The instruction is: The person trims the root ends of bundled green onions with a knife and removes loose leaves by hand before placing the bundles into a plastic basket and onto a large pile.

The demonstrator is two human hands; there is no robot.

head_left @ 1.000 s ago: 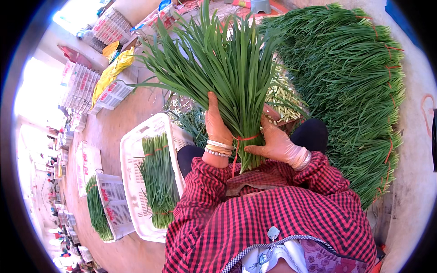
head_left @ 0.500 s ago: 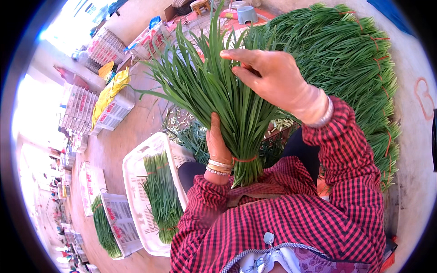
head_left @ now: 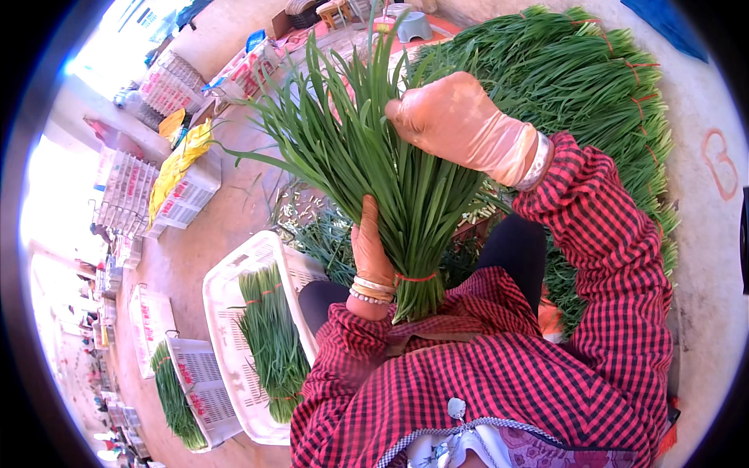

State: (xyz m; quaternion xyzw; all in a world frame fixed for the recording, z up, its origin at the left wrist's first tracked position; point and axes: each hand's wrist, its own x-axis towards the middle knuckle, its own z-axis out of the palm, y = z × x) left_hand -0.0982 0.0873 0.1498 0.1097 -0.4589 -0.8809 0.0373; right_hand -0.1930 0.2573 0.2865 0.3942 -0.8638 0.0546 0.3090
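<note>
My left hand (head_left: 372,248), in a thin glove with bracelets at the wrist, is wrapped round the left side of a bunch of garlic chives (head_left: 413,210). The bunch stands upright over my lap, its long green leaves fanning out upward. An orange-red band (head_left: 417,278) ties it near the cut stem ends. My right hand (head_left: 464,123), also gloved, is closed against the upper leaves on the right side. Its fingertips are curled in, so what they pinch is hidden.
A big pile of banded garlic chives (head_left: 546,86) lies on the right. At my left stands a white plastic crate (head_left: 222,312) with chives inside, and beside it another crate (head_left: 207,390). Loose trimmings (head_left: 324,242) litter the floor ahead. A grey stool (head_left: 415,28) stands far back.
My right hand has gone from fingers stretched out to closed at the leaves, shifting slightly up and left. My left hand keeps its grip on the bunch.
</note>
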